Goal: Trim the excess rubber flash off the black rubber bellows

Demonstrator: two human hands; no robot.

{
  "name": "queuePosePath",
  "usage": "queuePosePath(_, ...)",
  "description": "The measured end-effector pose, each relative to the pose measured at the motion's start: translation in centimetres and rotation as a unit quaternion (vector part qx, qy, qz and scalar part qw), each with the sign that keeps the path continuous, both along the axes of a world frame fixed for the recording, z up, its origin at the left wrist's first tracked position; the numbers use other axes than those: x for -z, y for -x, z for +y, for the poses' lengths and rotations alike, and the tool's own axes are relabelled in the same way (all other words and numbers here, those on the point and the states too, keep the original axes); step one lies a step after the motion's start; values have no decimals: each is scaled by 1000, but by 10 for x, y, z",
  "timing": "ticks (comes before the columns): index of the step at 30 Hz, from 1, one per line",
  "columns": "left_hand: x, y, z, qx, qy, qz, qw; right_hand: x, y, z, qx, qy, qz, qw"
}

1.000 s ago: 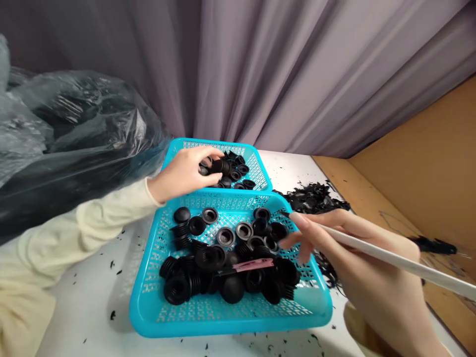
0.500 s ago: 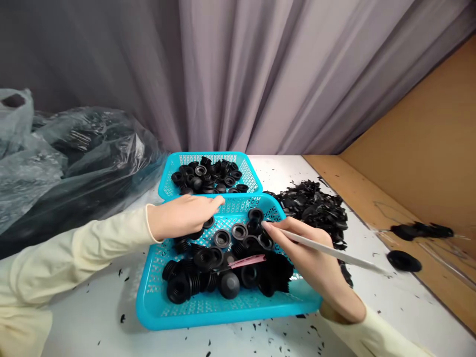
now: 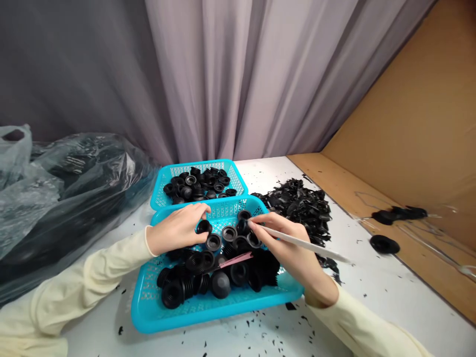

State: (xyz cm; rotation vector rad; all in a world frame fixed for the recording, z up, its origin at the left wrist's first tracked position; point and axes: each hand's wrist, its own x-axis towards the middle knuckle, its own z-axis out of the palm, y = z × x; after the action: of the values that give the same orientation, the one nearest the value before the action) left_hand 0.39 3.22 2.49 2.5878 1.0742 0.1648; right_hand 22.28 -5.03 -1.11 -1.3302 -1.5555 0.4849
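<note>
Head view: left hand (image 3: 180, 229) part-curled around a black part (image 3: 203, 227) in the near basket (image 3: 215, 316), grip unclear; right hand (image 3: 293, 260) pinches white tool (image 3: 316, 247) pen-style, likely for fine control.

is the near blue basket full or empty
Partly filled: the near blue basket holds many black parts, but bare blue mesh shows around them.

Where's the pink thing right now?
In the head view, the pink tool lies on the black parts in the nearer blue basket, slightly right of its middle and left of the right hand.
</note>
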Motion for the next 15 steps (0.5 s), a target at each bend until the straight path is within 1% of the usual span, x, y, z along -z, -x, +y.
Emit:
queuePosePath(3, -9, -6, -9, -11, 45, -93, 995, -1, 1, -1, -17, -21, 12, 1000)
queuePosePath(6, -14, -17, -22, -21, 101, -173, 979, 0, 2, -1, -42, -79, -8, 996)
queuePosePath(8, -15, -25, -28, -31, 160, -219, 962, 3, 2, -1, -57, -136, -35, 988)
queuePosePath(10, -14, -32, -32, -51, 248, -265, 931, 6, 2, 0, -67, -186, -64, 978)
queuePosePath(12, -12, -37, -33, -67, 309, -290, 903, 8, 2, 0, -76, -220, -86, 969)
queuePosePath(15, -9, -39, -32, -77, 335, -300, 890, 9, 1, -2, -88, -246, -104, 960)
